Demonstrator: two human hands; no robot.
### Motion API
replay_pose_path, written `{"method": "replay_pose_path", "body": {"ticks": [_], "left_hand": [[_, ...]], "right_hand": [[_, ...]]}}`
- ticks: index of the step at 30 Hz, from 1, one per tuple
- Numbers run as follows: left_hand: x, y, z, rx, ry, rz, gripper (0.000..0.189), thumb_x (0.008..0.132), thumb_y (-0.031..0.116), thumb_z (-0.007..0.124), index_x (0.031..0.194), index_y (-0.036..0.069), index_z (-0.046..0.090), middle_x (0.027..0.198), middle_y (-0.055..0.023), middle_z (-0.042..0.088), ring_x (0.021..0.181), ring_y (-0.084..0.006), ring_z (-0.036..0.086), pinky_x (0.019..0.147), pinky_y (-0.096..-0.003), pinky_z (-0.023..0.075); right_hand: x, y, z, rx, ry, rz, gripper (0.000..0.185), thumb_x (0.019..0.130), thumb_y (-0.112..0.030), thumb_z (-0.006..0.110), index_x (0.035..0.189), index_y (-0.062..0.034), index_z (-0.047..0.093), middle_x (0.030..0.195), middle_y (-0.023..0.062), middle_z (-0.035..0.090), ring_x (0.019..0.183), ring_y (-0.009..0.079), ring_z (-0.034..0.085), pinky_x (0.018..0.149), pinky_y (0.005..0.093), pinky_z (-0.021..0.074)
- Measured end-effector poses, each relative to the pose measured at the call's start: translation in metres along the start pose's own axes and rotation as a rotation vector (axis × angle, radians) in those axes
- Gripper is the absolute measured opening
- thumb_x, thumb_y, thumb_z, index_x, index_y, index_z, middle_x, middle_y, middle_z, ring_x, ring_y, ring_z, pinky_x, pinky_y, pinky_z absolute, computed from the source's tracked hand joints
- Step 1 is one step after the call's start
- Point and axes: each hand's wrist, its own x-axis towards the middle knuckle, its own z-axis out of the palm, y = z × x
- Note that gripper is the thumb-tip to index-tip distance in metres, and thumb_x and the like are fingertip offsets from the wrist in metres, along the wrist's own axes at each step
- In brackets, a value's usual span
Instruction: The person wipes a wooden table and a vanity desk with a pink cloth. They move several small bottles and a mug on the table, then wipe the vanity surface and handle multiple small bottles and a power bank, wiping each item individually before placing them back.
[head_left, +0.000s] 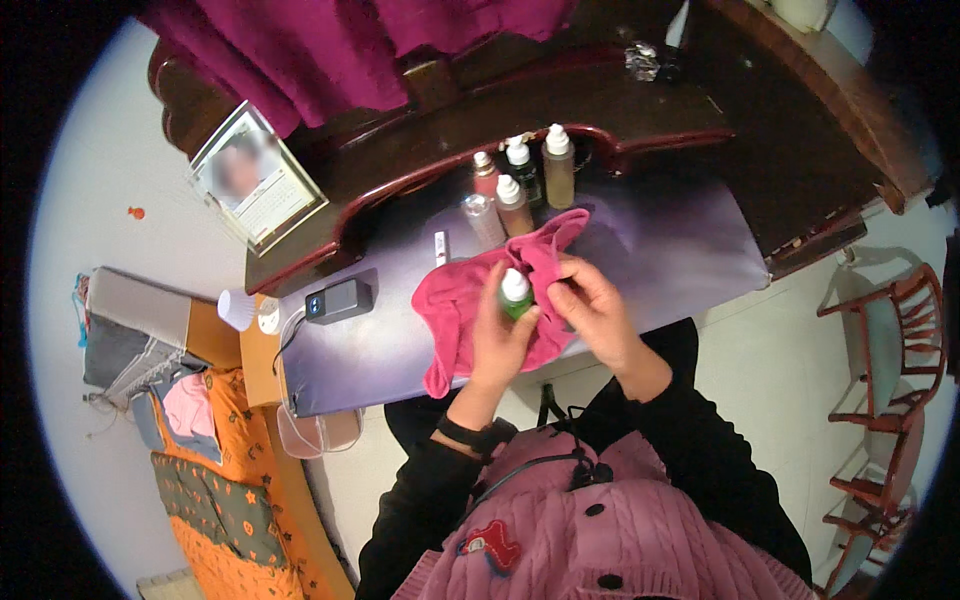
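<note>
My left hand (501, 337) grips a small green bottle (517, 304) with a white cap, held upright over the table. Between the thumb and fingers of my right hand (596, 307) is a bunched part of a pink cloth (457, 311). The rest of that cloth spreads beneath the bottle and hangs toward the table's front edge. Just behind the cloth stand several bottles with white tops, among them a tall yellowish bottle (559, 176), a dark bottle (525, 176) and an amber one (514, 210). A clear-topped bottle (484, 219) is beside them.
A black box-shaped device (339, 300) with cables sits on the table's left part (337, 375). Near it lies a small white stick-like item (440, 247). A framed photo (259, 180) leans on the dark wooden ledge (480, 112). Wooden chairs (889, 360) stand at right, a bed (217, 480) at left.
</note>
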Motion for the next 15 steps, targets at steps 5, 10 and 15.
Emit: {"method": "replay_pose_path", "body": {"ticks": [5,10,15], "left_hand": [[-0.011,0.008,-0.005,0.323,-0.086,0.069,0.078,0.091,0.004,0.061,0.156,0.002,0.018,0.148,-0.0253,0.041,0.135,-0.0357,0.046,0.111,-0.0400,0.0375],[-0.011,0.016,-0.013,0.244,-0.197,-0.035,0.081,0.094,0.011,0.056,0.157,0.001,0.007,0.158,-0.0249,0.024,0.147,-0.0355,0.029,0.118,-0.0387,0.0254],[-0.008,0.019,-0.018,0.123,-0.190,-0.043,0.077,0.094,0.013,0.058,0.157,0.004,0.014,0.157,-0.0232,0.029,0.145,-0.0339,0.032,0.117,-0.0385,0.0276]], "right_hand": [[-0.007,0.031,0.032,-0.367,-0.031,-0.200,0.044,0.105,-0.027,0.049,0.141,-0.0004,0.048,0.143,0.0180,0.051,0.134,0.0299,0.049,0.110,0.0371,0.0373],[-0.006,0.066,0.022,-0.274,0.041,0.023,0.065,0.107,-0.049,0.034,0.149,-0.0009,0.038,0.148,0.0173,0.047,0.137,0.0308,0.045,0.112,0.0398,0.0347],[-0.007,0.060,0.014,-0.468,-0.072,0.048,0.066,0.107,-0.050,0.029,0.150,-0.0014,0.037,0.149,0.0149,0.047,0.137,0.0280,0.045,0.113,0.0391,0.0336]]}}
